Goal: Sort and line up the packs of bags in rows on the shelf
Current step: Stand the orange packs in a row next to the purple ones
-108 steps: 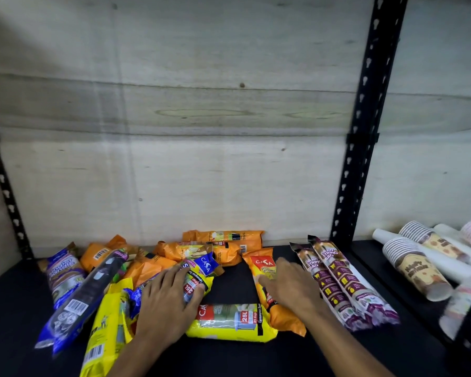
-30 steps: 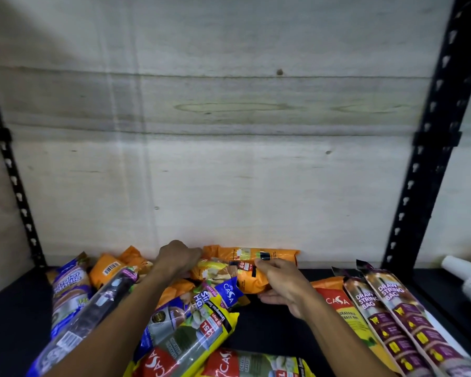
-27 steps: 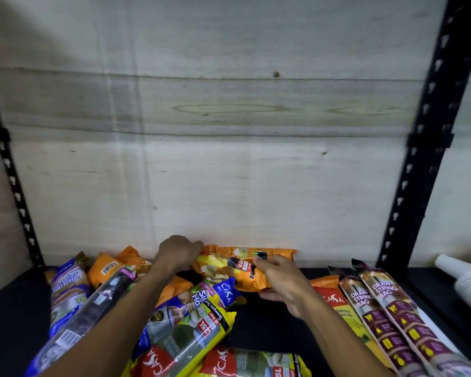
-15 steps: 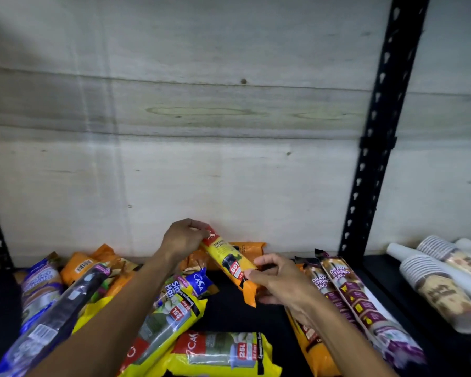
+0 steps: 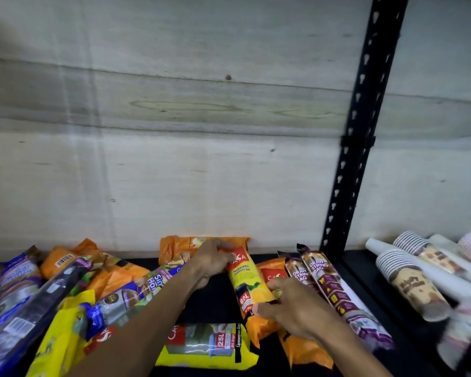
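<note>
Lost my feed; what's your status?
Both hands, left and right, grip the orange 60L pack. Setting it beside drawstring packs. Yellow 25L pack lies crosswise in front.

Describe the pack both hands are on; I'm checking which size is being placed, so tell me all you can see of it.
The orange 60L garbage bag pack is a long, glossy plastic pack with a red top panel, yellow middle printed "Degradable Garbage Bag" and a red "60L" tag. It lies lengthwise, top toward the back wall, beside another orange pack. The left hand grips its top end; the right hand pinches its lower half.
</note>
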### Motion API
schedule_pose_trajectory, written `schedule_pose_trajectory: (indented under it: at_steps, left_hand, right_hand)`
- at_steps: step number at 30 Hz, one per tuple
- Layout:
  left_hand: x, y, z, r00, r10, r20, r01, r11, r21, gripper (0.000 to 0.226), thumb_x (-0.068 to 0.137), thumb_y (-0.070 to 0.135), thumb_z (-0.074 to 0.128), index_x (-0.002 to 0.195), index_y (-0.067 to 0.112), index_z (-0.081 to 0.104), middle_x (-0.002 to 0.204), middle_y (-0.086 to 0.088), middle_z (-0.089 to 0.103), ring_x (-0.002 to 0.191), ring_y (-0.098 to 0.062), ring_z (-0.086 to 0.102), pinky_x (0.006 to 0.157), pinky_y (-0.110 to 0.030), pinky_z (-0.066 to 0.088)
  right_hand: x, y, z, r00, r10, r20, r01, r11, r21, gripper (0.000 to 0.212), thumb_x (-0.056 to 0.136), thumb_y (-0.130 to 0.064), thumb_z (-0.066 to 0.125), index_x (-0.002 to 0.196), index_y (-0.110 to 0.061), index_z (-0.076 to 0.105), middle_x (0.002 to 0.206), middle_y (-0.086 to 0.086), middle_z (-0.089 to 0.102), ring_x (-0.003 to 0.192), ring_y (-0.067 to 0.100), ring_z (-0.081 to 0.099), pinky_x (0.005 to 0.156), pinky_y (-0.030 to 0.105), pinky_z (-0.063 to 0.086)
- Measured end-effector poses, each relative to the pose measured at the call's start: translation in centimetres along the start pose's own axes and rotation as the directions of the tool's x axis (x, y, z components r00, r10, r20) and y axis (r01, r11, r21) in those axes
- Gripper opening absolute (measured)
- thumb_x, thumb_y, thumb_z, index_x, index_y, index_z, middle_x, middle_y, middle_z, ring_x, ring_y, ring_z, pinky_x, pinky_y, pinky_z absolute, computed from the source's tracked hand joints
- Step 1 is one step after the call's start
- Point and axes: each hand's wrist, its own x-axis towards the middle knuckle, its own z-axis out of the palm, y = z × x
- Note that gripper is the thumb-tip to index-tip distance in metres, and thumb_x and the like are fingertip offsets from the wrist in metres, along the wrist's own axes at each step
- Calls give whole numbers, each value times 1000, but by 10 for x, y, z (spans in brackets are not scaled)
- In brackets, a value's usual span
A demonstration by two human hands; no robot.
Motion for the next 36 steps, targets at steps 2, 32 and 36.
schedule_pose_trajectory:
  at_steps: [2,32,36]
  left_hand:
    - [2,-3,7,999,-15,41,13,999,50,35,89,7,66,123,10,62,122,-14,64,105,-22,64,90,-36,56]
    - [-2,16,-84,937,209,-279,12,781,625,27,89,40,60,99,17,69,108,-3,68,101,-21,60,85,-31,46]
    - [11,4,-110,937,48,-346,185,774,606,34,85,41,58,84,8,64,86,-7,65,84,-25,63,65,-28,44]
  right_hand:
    - [2,2,3,1000,27,-5,-28,998,-62,42,89,-45,68,124,-24,59,121,-5,65,101,11,59,91,27,48]
    - [120,-17,-5,976,55,-208,-38,996,83,40,94,-37,61,61,-16,51,62,0,56,61,17,55,55,30,41]
    - [153,-19,3,986,66,-156,-45,989,139,42,90,-44,64,98,-3,71,95,10,74,88,26,70,83,41,58]
